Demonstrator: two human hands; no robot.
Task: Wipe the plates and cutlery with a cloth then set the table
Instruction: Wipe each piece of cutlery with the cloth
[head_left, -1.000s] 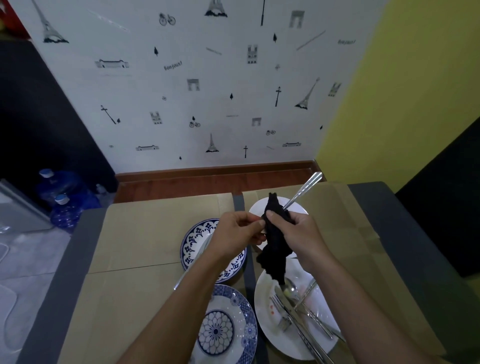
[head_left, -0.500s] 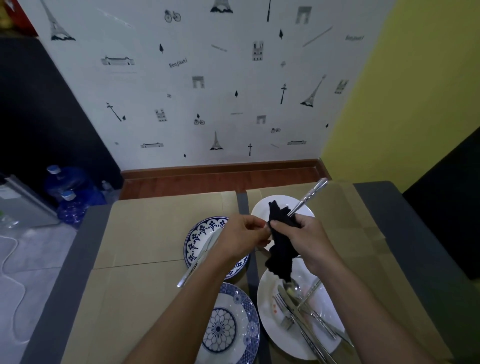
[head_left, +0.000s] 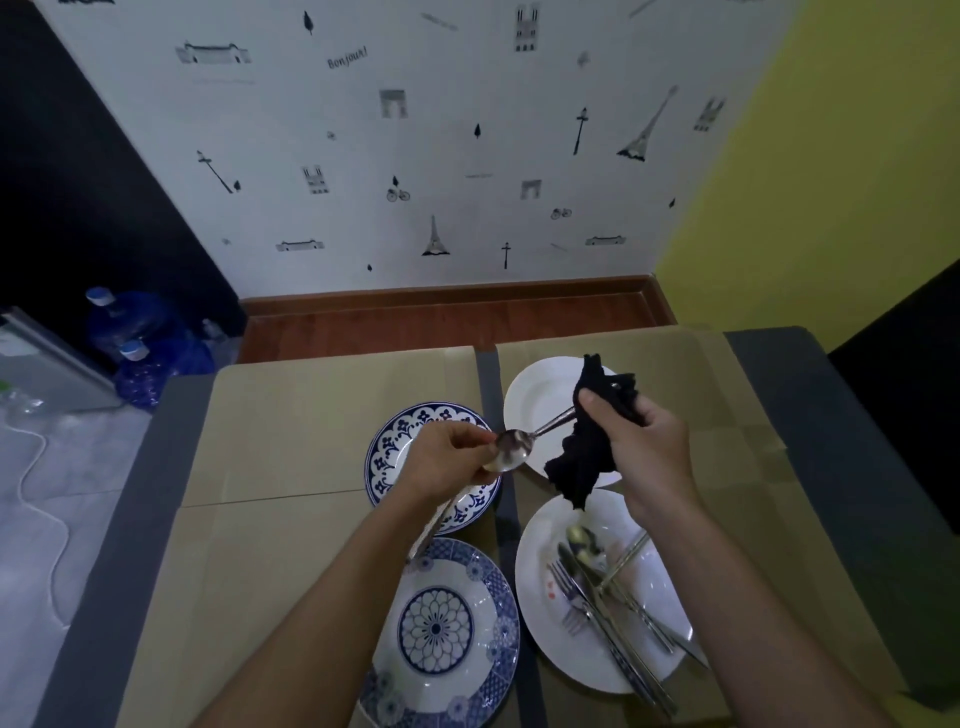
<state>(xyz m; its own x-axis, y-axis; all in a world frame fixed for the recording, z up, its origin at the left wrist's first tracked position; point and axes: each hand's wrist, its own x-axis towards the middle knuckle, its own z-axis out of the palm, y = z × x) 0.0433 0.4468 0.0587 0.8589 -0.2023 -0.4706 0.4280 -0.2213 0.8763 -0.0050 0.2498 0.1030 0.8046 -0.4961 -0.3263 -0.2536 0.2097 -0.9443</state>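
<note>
Left hand (head_left: 447, 462) is pinching the bowl of a spoon (head_left: 511, 449) between thumb and fingertips, and there's a second bit of cutlery (head_left: 430, 527) poking out under that wrist, can't tell what kind tbh. Right hand (head_left: 644, 441) has its fingers curled round a black cloth (head_left: 587, 452), which is bunched over the spoon's handle, with the loose end dangling down. All of this is held up off the table, above the gap between a blue-patterned plate (head_left: 400, 441) and a plain white plate (head_left: 535, 400). Closer in there's another blue-patterned plate (head_left: 441, 629) on the left and a white plate (head_left: 670, 582) on the right with a heap of cutlery (head_left: 608, 597) on it, a fork included. The table has cardboard (head_left: 291, 426) over it. Blue water bottles (head_left: 135, 332) sit on the floor far left.
</note>
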